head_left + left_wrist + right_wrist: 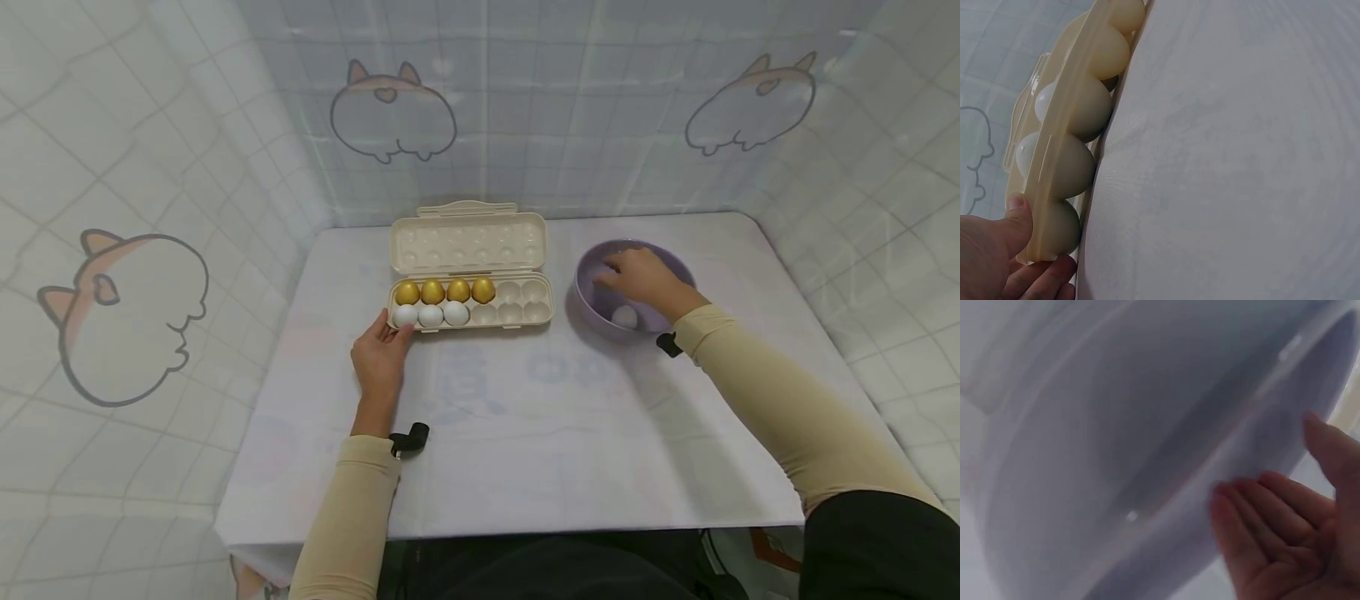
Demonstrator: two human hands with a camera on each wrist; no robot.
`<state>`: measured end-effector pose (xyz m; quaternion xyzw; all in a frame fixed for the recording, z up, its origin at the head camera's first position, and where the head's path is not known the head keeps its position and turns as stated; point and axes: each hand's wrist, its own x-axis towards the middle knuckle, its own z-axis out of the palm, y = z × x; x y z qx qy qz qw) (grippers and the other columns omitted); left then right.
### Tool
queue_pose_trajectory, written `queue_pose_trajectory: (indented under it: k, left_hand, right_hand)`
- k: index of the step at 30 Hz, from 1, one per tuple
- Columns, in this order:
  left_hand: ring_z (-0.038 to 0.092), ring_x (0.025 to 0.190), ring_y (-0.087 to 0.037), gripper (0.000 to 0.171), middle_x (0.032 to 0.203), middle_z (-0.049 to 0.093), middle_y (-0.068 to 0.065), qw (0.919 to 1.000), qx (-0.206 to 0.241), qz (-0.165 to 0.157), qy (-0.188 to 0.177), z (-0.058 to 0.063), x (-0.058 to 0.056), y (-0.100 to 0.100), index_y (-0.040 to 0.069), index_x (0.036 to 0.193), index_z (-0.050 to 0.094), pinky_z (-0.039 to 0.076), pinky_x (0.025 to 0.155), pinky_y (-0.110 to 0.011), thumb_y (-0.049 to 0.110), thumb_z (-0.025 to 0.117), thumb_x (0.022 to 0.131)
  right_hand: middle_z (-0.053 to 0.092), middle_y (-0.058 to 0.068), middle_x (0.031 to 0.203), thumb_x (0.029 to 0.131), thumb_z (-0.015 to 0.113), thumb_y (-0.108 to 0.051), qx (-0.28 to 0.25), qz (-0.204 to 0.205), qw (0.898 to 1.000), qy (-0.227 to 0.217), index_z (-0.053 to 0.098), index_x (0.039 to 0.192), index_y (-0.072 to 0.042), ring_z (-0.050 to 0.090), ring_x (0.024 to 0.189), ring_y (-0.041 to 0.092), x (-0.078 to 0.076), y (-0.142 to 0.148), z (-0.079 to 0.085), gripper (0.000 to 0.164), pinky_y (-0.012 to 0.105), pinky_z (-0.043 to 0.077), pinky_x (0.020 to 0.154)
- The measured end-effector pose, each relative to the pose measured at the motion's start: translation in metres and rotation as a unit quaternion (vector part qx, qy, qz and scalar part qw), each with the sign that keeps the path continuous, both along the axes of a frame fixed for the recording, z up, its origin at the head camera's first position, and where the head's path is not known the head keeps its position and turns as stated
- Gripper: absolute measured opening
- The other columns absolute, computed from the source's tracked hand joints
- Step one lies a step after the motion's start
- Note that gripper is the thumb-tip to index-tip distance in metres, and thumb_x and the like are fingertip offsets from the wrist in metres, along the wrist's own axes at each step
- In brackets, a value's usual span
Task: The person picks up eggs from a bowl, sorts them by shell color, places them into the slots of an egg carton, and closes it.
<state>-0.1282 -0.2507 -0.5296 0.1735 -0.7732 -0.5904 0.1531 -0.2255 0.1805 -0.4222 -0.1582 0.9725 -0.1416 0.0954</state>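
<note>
An open cream egg carton (510, 315) lies toward the back of the table, its lid (468, 247) folded back. Several gold eggs (457, 290) fill the left part of its back row, and three white eggs (431, 316) sit at the left of the front row. My left hand (378, 358) grips the carton's front left corner, thumb on the rim and fingers below it in the left wrist view. Over the purple bowl (588, 304) reaches my right hand (643, 275), fingers slightly bent with nothing between them. A white egg (624, 317) lies inside the bowl.
A white cloth covers the table (480, 467). Behind it and at both sides hang tiled-pattern curtains (540, 108) with cartoon dogs. The carton's right-hand cups (534, 292) hold no eggs.
</note>
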Motion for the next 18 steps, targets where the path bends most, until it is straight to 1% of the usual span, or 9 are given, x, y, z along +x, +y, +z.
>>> queue_pose_trajectory:
  k: [1,2,4,7,8,11,14,16,18]
  left_hand:
    - [0.069,0.128,-0.024,0.064,0.145,0.064,-0.019,1.0,0.001,0.001,-0.001,0.001,0.001,0.0,0.007,0.151,0.056,0.062,0.1,-0.027,0.015,0.082,0.094]
    - [0.07,0.128,-0.024,0.064,0.145,0.064,-0.019,1.0,0.003,0.002,0.0,0.001,0.002,0.001,0.006,0.151,0.056,0.062,0.1,-0.027,0.015,0.083,0.093]
    - [0.069,0.128,-0.025,0.064,0.145,0.064,-0.019,1.0,0.006,0.004,0.001,0.002,0.002,0.001,0.006,0.151,0.056,0.062,0.1,-0.027,0.015,0.083,0.093]
    - [0.069,0.129,-0.026,0.064,0.146,0.063,-0.02,1.0,0.008,0.004,0.002,0.003,0.002,0.001,0.005,0.151,0.056,0.061,0.1,-0.026,0.014,0.083,0.093]
    - [0.069,0.129,-0.027,0.065,0.146,0.063,-0.02,1.0,0.009,0.004,0.002,0.003,0.002,0.001,0.005,0.151,0.056,0.061,0.1,-0.026,0.014,0.083,0.093]
    - [0.068,0.13,-0.026,0.065,0.147,0.063,-0.02,1.0,0.008,0.002,-0.001,0.002,0.002,0.001,0.006,0.151,0.056,0.061,0.101,-0.026,0.014,0.083,0.093]
    - [0.068,0.131,-0.024,0.066,0.148,0.062,-0.018,1.0,0.006,0.001,-0.007,0.002,0.002,0.001,0.007,0.152,0.055,0.061,0.101,-0.026,0.016,0.083,0.093]
    - [0.068,0.131,-0.023,0.066,0.148,0.062,-0.018,0.9999,0.006,0.0,-0.011,0.002,0.001,0.001,0.007,0.152,0.055,0.061,0.101,-0.027,0.016,0.083,0.093]
    - [0.068,0.131,-0.023,0.066,0.148,0.062,-0.018,0.9999,0.007,-0.001,-0.013,0.002,0.001,0.0,0.007,0.152,0.055,0.061,0.102,-0.027,0.016,0.083,0.093]
  right_hand:
    - [0.074,0.026,0.124,0.106,0.063,-0.034,0.011,0.005,1.0,-0.014,0.07,0.129,0.004,0.07,0.115,0.043,0.001,0.005,0.0,0.045,0.058,0.057,0.102]
    - [0.074,0.027,0.123,0.106,0.064,-0.034,0.02,0.005,0.999,-0.029,0.071,0.127,0.005,0.069,0.115,0.043,0.002,0.009,0.0,0.045,0.058,0.057,0.102]
    - [0.072,0.029,0.129,0.104,0.067,-0.033,0.031,0.008,0.998,-0.057,0.07,0.128,0.008,0.067,0.121,0.046,0.005,0.015,-0.001,0.047,0.06,0.056,0.106]
    - [0.072,0.028,0.128,0.103,0.069,-0.03,0.035,0.013,0.995,-0.094,0.071,0.127,0.009,0.066,0.122,0.046,0.007,0.02,-0.004,0.046,0.06,0.055,0.107]
    - [0.071,0.029,0.13,0.102,0.07,-0.029,0.034,0.017,0.994,-0.1,0.07,0.129,0.009,0.065,0.125,0.047,0.007,0.021,-0.005,0.046,0.061,0.054,0.109]
    - [0.074,0.027,0.127,0.102,0.07,-0.027,0.034,0.035,0.993,-0.108,0.071,0.129,0.008,0.067,0.123,0.045,0.007,0.023,-0.008,0.043,0.059,0.055,0.109]
    - [0.076,0.024,0.122,0.102,0.071,-0.027,0.039,0.04,0.991,-0.118,0.072,0.128,0.007,0.073,0.111,0.038,0.007,0.023,-0.008,0.043,0.055,0.058,0.102]
    - [0.078,0.02,0.117,0.102,0.072,-0.03,0.049,0.039,0.99,-0.13,0.073,0.126,0.005,0.074,0.1,0.029,0.008,0.024,-0.007,0.042,0.047,0.061,0.095]
    - [0.079,0.015,0.108,0.101,0.072,-0.032,0.057,0.039,0.986,-0.149,0.075,0.123,0.004,0.071,0.089,0.022,0.009,0.024,-0.003,0.042,0.038,0.06,0.085]
